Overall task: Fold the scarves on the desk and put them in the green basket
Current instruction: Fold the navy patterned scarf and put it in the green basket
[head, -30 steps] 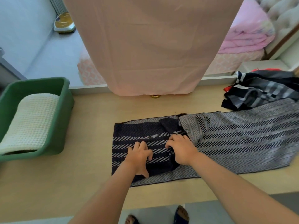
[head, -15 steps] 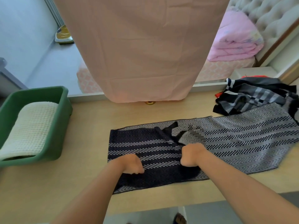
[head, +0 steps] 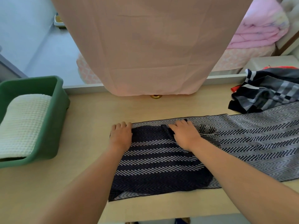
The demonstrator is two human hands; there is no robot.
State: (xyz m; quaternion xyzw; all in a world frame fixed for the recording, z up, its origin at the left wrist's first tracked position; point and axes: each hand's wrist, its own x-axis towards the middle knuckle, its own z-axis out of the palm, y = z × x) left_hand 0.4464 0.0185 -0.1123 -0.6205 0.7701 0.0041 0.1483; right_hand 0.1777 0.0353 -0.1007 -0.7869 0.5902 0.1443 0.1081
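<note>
A long navy and grey herringbone scarf (head: 161,160) lies across the wooden desk (head: 48,183), its dark left part doubled over the grey layer. My left hand (head: 121,136) rests palm down on the far left corner of the folded part, fingers curled on the edge. My right hand (head: 184,135) grips the same far edge near a bunched fold in the middle. The green basket (head: 55,110) stands at the left of the desk with a folded cream waffle-knit scarf (head: 24,125) inside. A heap of checked dark scarves (head: 265,94) lies at the far right.
A pink cloth (head: 150,46) hangs over the back of the desk in the middle, with a small brass knob (head: 155,96) under it. Behind are a bed with pink bedding (head: 258,29) and a blue-grey floor. The scarf's grey end runs off the right edge.
Both hands took hold of the dark layer near the front and carried it away from me to the scarf's far edge, folding it over. The view has tilted and shifted slightly.
</note>
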